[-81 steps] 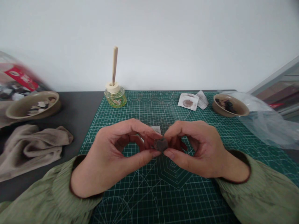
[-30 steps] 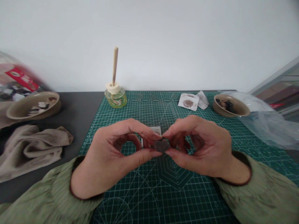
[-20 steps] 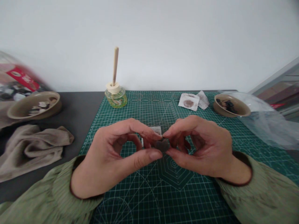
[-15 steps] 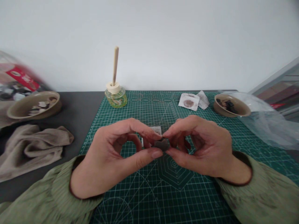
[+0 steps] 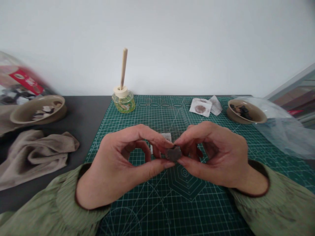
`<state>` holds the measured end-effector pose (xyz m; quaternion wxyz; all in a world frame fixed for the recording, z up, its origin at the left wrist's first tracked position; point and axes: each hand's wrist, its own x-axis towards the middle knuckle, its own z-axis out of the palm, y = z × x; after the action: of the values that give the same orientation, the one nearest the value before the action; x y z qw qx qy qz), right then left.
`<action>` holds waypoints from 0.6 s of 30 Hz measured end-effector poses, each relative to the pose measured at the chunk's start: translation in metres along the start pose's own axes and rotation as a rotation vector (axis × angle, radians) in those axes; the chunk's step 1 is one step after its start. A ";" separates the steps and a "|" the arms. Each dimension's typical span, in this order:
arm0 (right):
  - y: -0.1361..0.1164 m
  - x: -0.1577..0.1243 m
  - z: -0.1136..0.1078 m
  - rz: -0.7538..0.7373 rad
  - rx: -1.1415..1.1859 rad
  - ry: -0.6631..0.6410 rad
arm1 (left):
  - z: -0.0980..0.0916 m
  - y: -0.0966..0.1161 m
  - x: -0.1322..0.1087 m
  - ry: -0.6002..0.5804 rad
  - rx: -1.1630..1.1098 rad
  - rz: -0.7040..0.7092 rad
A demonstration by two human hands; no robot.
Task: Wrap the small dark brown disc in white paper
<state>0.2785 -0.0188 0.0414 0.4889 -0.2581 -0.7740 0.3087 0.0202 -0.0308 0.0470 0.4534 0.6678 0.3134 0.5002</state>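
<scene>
A small dark grey-brown disc (image 5: pixel 174 153) is pinched between both hands above the green cutting mat (image 5: pixel 137 203). My left hand (image 5: pixel 123 164) grips its left side between thumb and index finger. From the right, my right hand (image 5: pixel 214 154) holds it the same way, with thumb and fingertips touching its edge. Part of the disc is hidden by the fingers. Behind the fingertips, a piece of whitish paper (image 5: pixel 167 136) lies on the mat, mostly covered by my left hand.
A reed diffuser bottle (image 5: pixel 124 102) stands at the mat's back left. Brown-stained white papers (image 5: pixel 200 107) lie at the back right, beside a bowl (image 5: pixel 258 118) of dark pieces and a clear plastic bag (image 5: pixel 283 137). On the left are another bowl (image 5: pixel 19 114) and a brown cloth (image 5: pixel 41 150).
The disc is turned slightly in the fingers, so its face shows more. Both hands keep their pinch, and the whole view has shifted slightly.
</scene>
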 end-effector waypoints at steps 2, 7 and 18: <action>0.000 0.000 0.000 0.000 0.003 -0.008 | 0.000 0.000 0.000 -0.010 0.000 0.008; 0.002 0.000 -0.001 -0.016 0.011 -0.025 | 0.001 0.000 -0.002 -0.047 -0.006 0.028; 0.002 0.001 -0.001 -0.021 0.010 -0.028 | 0.000 0.000 0.000 -0.050 0.020 0.062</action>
<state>0.2797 -0.0169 0.0408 0.4824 -0.2431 -0.7819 0.3110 0.0198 -0.0310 0.0472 0.4386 0.6941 0.2862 0.4939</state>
